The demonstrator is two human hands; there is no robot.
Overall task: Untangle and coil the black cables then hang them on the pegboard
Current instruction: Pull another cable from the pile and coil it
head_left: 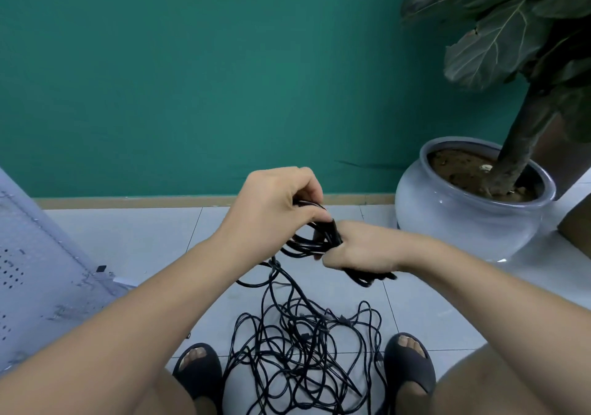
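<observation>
A tangled heap of black cables (303, 354) lies on the tiled floor between my feet. Above it my right hand (361, 248) grips a bundle of coiled black cable loops (307, 245), whose ends stick out below the fist. My left hand (275, 207) pinches a strand of the same cable at the top of the coil. A strand runs down from the coil into the heap. The white pegboard (35, 274) leans at the far left, partly out of frame.
A large grey ceramic pot (463, 223) with a leafy plant stands at the right against the green wall (192, 79). My sandalled feet (198, 366) flank the heap. A brown box corner (575, 226) shows at the right edge.
</observation>
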